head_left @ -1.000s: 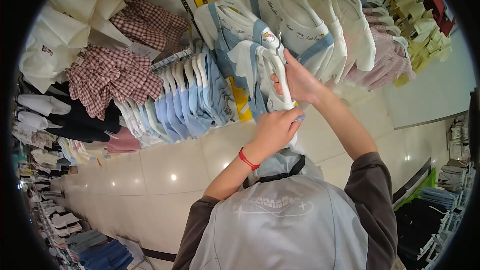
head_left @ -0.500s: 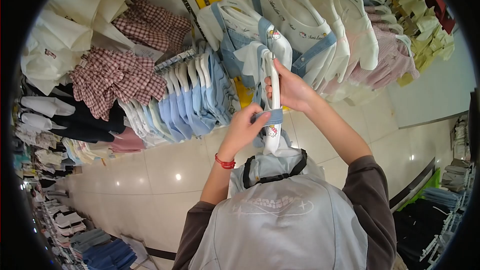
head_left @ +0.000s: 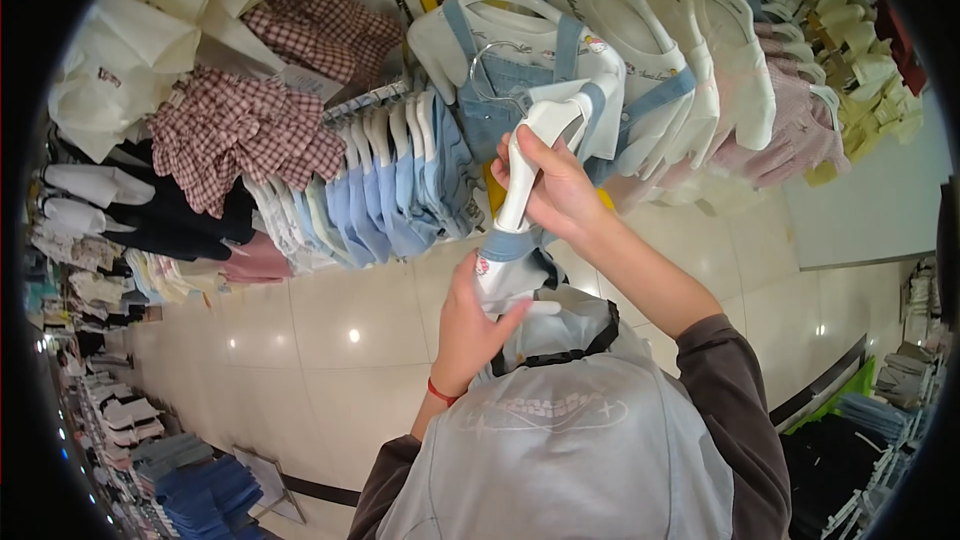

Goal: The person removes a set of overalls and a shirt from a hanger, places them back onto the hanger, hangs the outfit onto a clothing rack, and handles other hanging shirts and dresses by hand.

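Observation:
A white plastic hanger with a metal hook is gripped near its top in my right hand, fingers closed around it. On it hangs a white top with blue denim straps and a small cartoon print; the piece is tilted, one shoulder toward me. My left hand is lower, at the near shoulder, thumb and fingers closed on the white cloth. Just beyond my right hand, a similar white top with a denim overall hangs on the rail.
More white tops and pink dresses line the rail to the right. To the left hang blue garments on white hangers and red checked clothes. Pale tiled floor lies below. Folded jeans are at lower left.
The hanger has turned, so its hook and top now show beside my right hand. My left hand has slid down from the denim strap to the near shoulder of the top.

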`<state>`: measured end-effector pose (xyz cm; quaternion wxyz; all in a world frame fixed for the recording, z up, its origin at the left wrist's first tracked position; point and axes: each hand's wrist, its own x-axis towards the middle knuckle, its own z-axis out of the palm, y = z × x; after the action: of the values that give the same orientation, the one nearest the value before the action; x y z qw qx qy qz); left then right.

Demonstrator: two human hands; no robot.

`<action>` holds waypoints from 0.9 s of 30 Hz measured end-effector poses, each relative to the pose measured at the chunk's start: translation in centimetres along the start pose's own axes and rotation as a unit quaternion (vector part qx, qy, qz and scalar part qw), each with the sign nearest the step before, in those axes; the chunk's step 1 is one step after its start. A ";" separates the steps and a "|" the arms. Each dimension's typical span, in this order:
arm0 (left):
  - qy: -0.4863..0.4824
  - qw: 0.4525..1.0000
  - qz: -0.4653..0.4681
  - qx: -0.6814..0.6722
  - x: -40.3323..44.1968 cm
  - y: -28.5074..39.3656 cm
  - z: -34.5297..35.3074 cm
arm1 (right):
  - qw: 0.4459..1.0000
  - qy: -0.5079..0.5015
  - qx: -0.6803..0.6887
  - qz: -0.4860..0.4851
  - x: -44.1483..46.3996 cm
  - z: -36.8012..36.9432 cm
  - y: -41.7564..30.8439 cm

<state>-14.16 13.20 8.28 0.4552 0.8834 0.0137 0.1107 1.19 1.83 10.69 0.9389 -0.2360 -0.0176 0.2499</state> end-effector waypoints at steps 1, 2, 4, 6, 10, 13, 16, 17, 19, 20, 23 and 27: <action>0.028 0.999 -0.022 0.018 0.3 -0.6 0.0 | 1.000 -0.008 0.003 0.005 0.0 0.5 0.3; 0.057 0.997 -0.043 0.035 0.7 -1.3 0.1 | 1.000 -0.015 0.005 0.009 0.0 0.8 0.5; 0.075 0.991 -0.029 0.107 1.3 -3.6 -1.4 | 0.994 -0.082 -0.003 0.066 0.0 0.4 0.8; 0.114 0.975 0.008 0.189 1.9 -5.7 -3.5 | 0.988 -0.097 -0.040 0.115 -0.5 0.8 1.0; 0.231 0.924 0.044 0.302 1.6 -6.0 -5.3 | 0.980 -0.122 -0.051 0.150 -1.1 0.6 1.6; 0.230 0.965 -0.023 0.127 0.6 -5.2 -4.6 | 0.990 -0.096 -0.034 0.099 -1.0 0.8 2.2; 0.200 0.976 -0.016 -0.085 1.2 -5.6 -2.0 | 0.994 -0.073 -0.011 0.085 -1.4 0.6 2.9; 0.199 0.972 0.007 -0.122 2.3 -6.1 -1.1 | 0.994 -0.072 -0.014 0.085 -1.6 0.7 3.2; 0.156 0.959 -0.006 -0.236 2.6 -6.0 -1.2 | 0.994 -0.069 -0.021 0.082 -2.0 1.0 3.5; 0.115 0.942 -0.042 -0.312 2.6 -5.6 -1.7 | 0.995 -0.063 -0.032 0.072 -2.1 0.9 3.6; 0.077 0.902 -0.038 -0.423 2.1 -7.2 -3.2 | 0.996 -0.051 -0.053 0.044 -2.0 0.4 3.7; 0.110 0.894 -0.056 -0.431 1.1 -9.0 -4.9 | 0.999 -0.022 -0.040 0.011 -1.8 -0.3 2.7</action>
<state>-13.41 22.53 3.99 0.7923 0.5805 0.0642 0.1767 -1.60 2.90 9.41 0.9253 -0.2681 -0.0457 0.2643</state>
